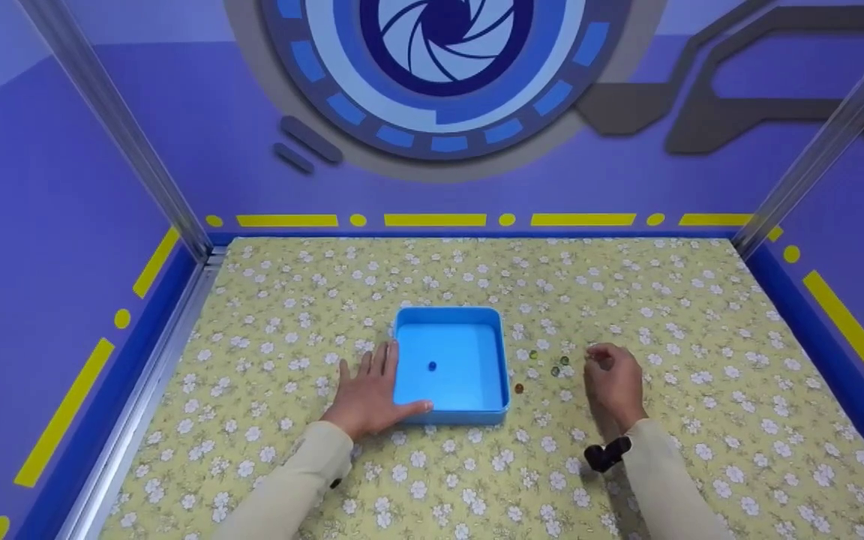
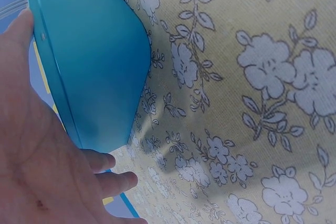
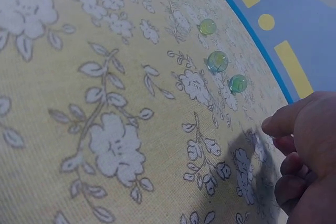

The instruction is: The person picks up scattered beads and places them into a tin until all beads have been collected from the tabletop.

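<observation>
A square blue box [image 1: 451,416] without a lid stands on the flowered cloth, and one dark blue marble [image 1: 432,366] lies inside it. Against its left side rests my left hand [image 1: 369,394], fingers spread and straight, with the thumb over the front left corner. My right hand [image 1: 616,380] is right of the box, its fingers curled and the thumb near the index fingertip; whether something small sits between them is hidden. Nearest to it are two green marbles [image 3: 217,61], with a yellow-green marble [image 3: 207,27] beyond. An orange marble [image 1: 519,388] lies beside the box's right wall.
The yellow floral cloth [image 1: 312,300] covers the table. Purple panels [image 1: 177,150] with yellow dashes enclose the back and both sides. Metal posts [image 1: 121,135] stand at the back corners, and a metal rail [image 1: 154,405] runs along the left edge.
</observation>
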Tool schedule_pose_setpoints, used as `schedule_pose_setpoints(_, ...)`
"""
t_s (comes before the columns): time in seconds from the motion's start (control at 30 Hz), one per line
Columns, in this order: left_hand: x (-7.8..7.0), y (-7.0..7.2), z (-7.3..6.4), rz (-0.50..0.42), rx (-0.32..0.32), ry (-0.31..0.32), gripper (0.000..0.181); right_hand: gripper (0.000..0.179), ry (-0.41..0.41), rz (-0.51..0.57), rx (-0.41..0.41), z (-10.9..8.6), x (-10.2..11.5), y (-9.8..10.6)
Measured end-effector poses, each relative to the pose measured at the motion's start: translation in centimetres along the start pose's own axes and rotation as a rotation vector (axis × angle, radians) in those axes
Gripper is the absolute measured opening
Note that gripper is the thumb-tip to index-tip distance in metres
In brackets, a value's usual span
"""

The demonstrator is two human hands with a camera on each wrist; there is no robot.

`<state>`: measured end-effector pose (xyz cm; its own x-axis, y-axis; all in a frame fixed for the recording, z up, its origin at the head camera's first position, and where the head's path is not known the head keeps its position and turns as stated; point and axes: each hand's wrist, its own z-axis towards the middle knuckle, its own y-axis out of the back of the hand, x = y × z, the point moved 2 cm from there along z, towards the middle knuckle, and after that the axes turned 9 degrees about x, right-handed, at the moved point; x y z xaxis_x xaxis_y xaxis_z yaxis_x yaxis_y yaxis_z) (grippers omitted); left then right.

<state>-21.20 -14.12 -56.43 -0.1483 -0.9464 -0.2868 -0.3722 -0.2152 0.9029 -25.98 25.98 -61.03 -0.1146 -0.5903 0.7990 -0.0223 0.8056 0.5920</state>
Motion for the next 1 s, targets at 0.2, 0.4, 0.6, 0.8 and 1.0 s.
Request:
schedule_pose_setpoints(0.2,0.0,0.1,0.1,0.003,0.003,0.004,0.121,0.025,-0.010,0.017,0.005,-0.2,0.3,0.0)
schedule_pose_setpoints(0.4,0.0,0.1,0.1,0.006,-0.001,0.000,0.120,0.025,-0.002,0.032,-0.009,-0.3,0.4,0.0)
schedule_pose_setpoints(0.6,0.0,0.1,-0.1,-0.013,0.023,0.006,0.120,0.028,-0.005,0.040,0.003,-0.4,0.7,-0.2)
schedule_pose_setpoints(0.8,0.1,0.1,0.1,-0.012,0.040,0.017,0.121,0.027,0.003,0.028,-0.012,-0.3,1.0,-0.1)
schedule_pose_setpoints(1.0,0.0,0.2,0.1,-0.023,0.032,0.015,0.121,0.026,0.019,0.027,-0.019,-0.4,1.3,-0.1)
